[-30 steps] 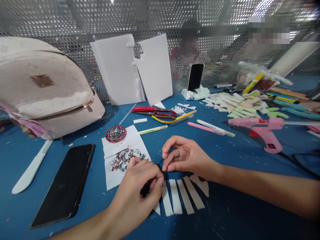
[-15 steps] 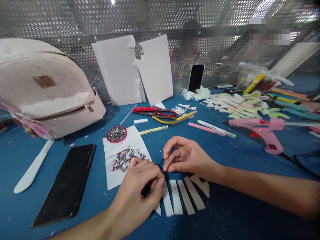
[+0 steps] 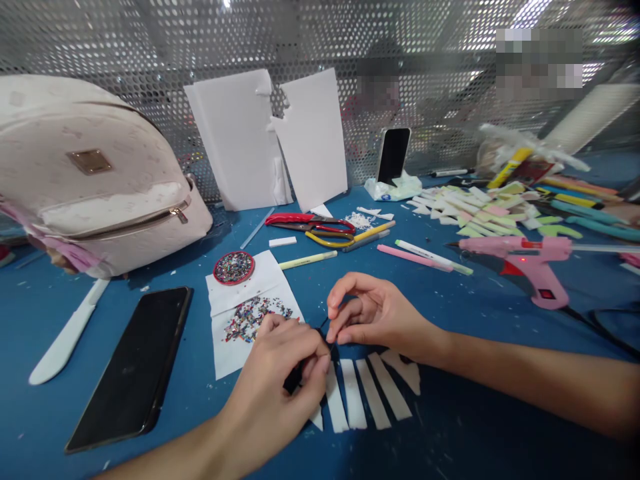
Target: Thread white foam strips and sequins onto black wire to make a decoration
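My left hand [image 3: 283, 380] is curled shut round a small dark object that I cannot make out. My right hand [image 3: 367, 313] pinches the thin black tip of that object right beside the left fingers. Both hands meet just above a fan of several white foam strips [image 3: 370, 397] lying on the blue table [image 3: 450, 427]. To the left of the hands lies a white paper [image 3: 247, 313] with a heap of coloured glitter, and a round red lid of glitter [image 3: 233, 267] sits on its far corner.
A black phone [image 3: 131, 367] and a white plastic knife [image 3: 65, 333] lie at the left, below a beige backpack [image 3: 90, 180]. Scissors [image 3: 313, 223], pens and a pink glue gun [image 3: 520, 257] lie beyond. White foam sheets [image 3: 270, 140] lean on the perforated screen; people sit behind it.
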Motion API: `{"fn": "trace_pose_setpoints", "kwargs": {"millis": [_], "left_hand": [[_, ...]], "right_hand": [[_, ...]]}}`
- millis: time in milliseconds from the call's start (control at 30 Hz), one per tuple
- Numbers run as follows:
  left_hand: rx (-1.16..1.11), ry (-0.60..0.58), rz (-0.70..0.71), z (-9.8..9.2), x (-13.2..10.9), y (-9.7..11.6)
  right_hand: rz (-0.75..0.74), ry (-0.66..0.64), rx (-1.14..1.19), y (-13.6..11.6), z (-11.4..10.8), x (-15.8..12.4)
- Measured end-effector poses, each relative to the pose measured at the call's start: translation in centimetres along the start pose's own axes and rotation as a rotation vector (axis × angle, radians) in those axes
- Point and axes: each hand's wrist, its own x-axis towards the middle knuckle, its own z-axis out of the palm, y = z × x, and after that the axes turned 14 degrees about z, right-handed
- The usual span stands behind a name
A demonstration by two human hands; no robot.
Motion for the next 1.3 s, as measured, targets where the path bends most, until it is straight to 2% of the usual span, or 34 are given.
{"fn": "trace_pose_setpoints", "kwargs": {"millis": [467, 900, 1300], "left_hand": [[-0.010, -0.010, -0.007, 0.07, 0.07, 0.02], [-0.034, 0.019, -0.014, 0.30, -0.12, -0.35], [-0.039, 0.034, -0.005, 0.23, -0.28, -0.38]], "right_hand": [[-0.014, 0.002, -0.026, -0.08, 0.10, -0.08], [-0.073, 0.014, -0.184, -0.08, 0.44, -0.60], [-0.092, 0.054, -0.122, -0.41, 0.71, -0.24]]}}
